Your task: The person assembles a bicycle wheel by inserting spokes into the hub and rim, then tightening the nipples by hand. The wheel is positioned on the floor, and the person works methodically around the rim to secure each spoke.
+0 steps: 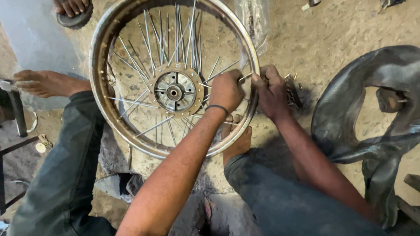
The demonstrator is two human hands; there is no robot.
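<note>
A spoked metal wheel rim [97, 48] lies flat on the dirt floor between my bare feet, its hub [174, 92] in the middle. My left hand [226, 89] is inside the rim at its right side, closed around a spoke [221, 72] near the rim. My right hand [272, 91] is just outside the rim at the same spot, its fingers pinched on the spoke's end at the rim. A dark band circles my left wrist.
A black rubber inner tube [376, 109] lies crumpled at the right. Small metal nipples [292, 87] are scattered beside my right hand. A clear plastic bag [253, 22] lies at the top, another person's sandalled foot [72, 9] at top left, and dark metal legs [16, 113] at the left.
</note>
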